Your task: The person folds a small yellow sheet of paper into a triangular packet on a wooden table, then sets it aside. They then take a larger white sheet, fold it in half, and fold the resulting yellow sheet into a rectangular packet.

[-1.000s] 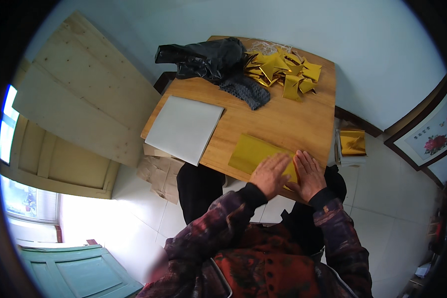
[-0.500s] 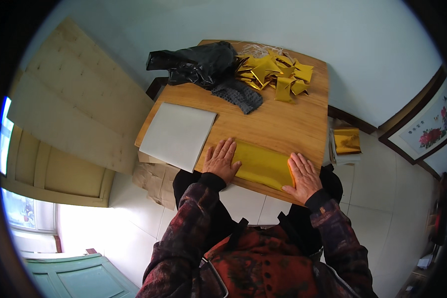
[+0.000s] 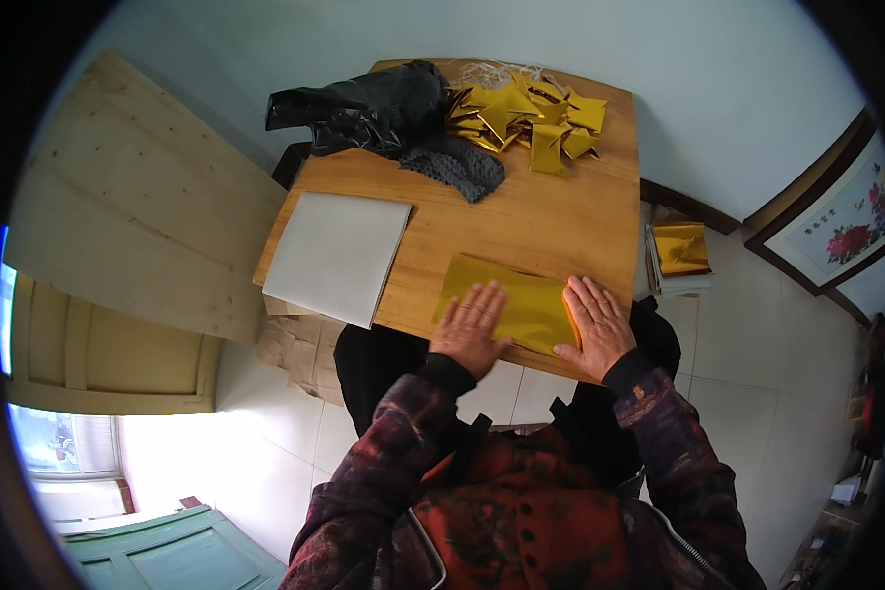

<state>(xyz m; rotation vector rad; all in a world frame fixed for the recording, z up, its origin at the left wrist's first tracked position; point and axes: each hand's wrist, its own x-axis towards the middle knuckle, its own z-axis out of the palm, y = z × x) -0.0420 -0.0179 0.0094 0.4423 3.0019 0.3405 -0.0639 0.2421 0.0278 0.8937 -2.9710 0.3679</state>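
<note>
A sheet of gold foil paper [image 3: 531, 310], folded into a long rectangle, lies at the near edge of the wooden table [image 3: 551, 221]. My left hand [image 3: 470, 327] is over its left part, fingers stretched out and slightly blurred. At the sheet's right end, my right hand [image 3: 598, 323] rests with fingers extended, and an orange strip shows beside its index finger. Neither hand grips anything. To the left of the foil sheet lies a stack of light grey paper [image 3: 336, 256].
At the table's far side sit a heap of folded gold foil pieces [image 3: 521, 113], a black plastic bag [image 3: 364, 110] and a dark grey textured cloth [image 3: 457, 167]. More gold sheets [image 3: 680, 249] lie low at right. A framed flower picture [image 3: 841, 226] leans by the wall.
My left hand has moved right from the sheet's left edge onto its left part. The right hand stays at the right end. The whole view has shifted slightly.
</note>
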